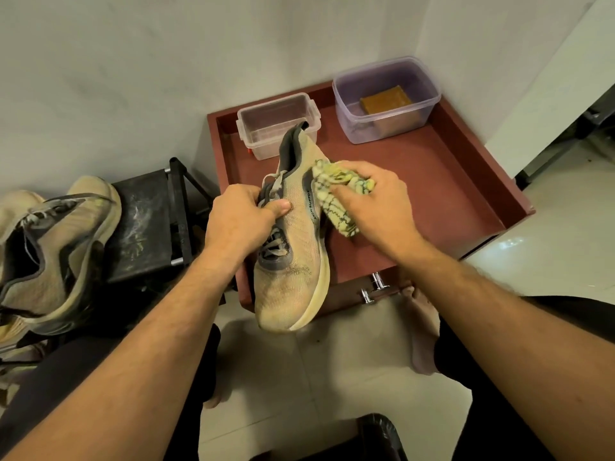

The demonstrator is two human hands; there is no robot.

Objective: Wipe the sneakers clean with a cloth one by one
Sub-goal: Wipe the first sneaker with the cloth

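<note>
Two hands work over the red tray (466,181): the left hand (241,221) grips a beige sneaker (293,261) at its laces above the tray's near edge, the right hand (376,201) clutches a yellow cloth (332,194) against its side. Beyond sit two clear tubs (278,124).

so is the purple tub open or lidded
Open: no lid on the purple tub, and the brown block inside shows straight through its top.
</note>
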